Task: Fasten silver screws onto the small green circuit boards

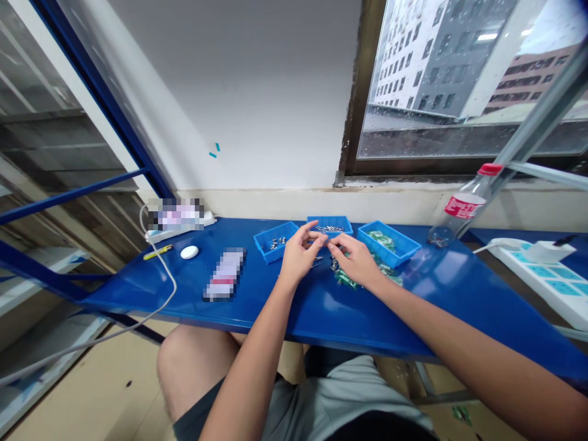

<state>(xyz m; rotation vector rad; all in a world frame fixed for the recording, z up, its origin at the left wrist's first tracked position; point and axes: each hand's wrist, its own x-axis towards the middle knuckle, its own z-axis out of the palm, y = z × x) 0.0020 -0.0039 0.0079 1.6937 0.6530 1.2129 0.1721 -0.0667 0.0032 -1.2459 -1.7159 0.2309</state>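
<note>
My left hand (302,252) and my right hand (353,256) meet above the blue tabletop (316,312), their fingertips almost touching. Thumb and index finger are pinched together on each, and whatever sits between them is too small to make out. Under and beside my right hand lies a pile of small green and metal pieces (345,278). Just beyond the hands stand three blue bins. The left bin (263,243) and the middle bin (344,224) hold small silvery metal parts; the right bin (410,250) holds small greenish pieces. A few thin metal parts (316,261) lie by my left wrist.
A blurred phone-like object (225,275), a white oval object (189,252) and a yellow cutter (157,252) lie to the left. A white cable (171,288) crosses the table's left end. A plastic bottle (462,208) and a power strip (546,275) are at right.
</note>
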